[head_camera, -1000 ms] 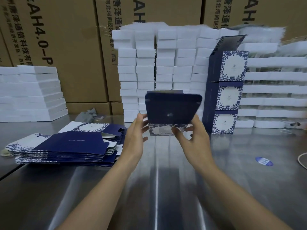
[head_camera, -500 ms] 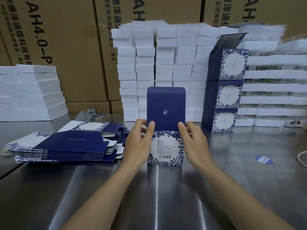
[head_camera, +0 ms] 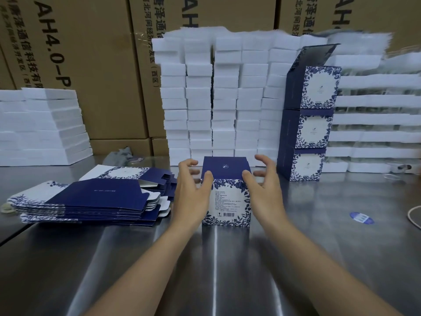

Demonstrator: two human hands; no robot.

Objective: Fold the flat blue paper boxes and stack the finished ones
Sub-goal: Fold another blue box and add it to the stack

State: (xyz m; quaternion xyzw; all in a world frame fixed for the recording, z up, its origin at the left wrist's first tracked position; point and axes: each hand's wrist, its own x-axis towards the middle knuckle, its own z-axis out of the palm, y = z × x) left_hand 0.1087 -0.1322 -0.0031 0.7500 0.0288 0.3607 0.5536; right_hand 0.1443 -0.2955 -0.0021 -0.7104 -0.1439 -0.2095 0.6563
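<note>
A folded blue-and-white floral box (head_camera: 226, 201) stands upright on the steel table (head_camera: 205, 270), its dark blue lid lying flat on top. My left hand (head_camera: 191, 192) is at the box's left side with its thumb on the lid's front edge, and its fingers are spread loosely behind. My right hand (head_camera: 264, 190) mirrors it on the right, thumb on the lid's front right corner, fingers lifted off. A pile of flat blue boxes (head_camera: 91, 199) lies to the left. Three finished boxes (head_camera: 307, 124) are stacked at the back right, and the top one's lid is up.
White foam blocks (head_camera: 216, 99) form a wall behind the box, with more white stacks at the left (head_camera: 41, 126) and right. Brown cartons (head_camera: 91, 53) stand behind them. A blue sticker (head_camera: 361, 217) and a cable (head_camera: 413, 217) lie at the right, and a grey cloth (head_camera: 120, 155) at the back left.
The box came down from the air onto the table. Its upright lid has been folded down flat, and my fingers have loosened off the box's sides.
</note>
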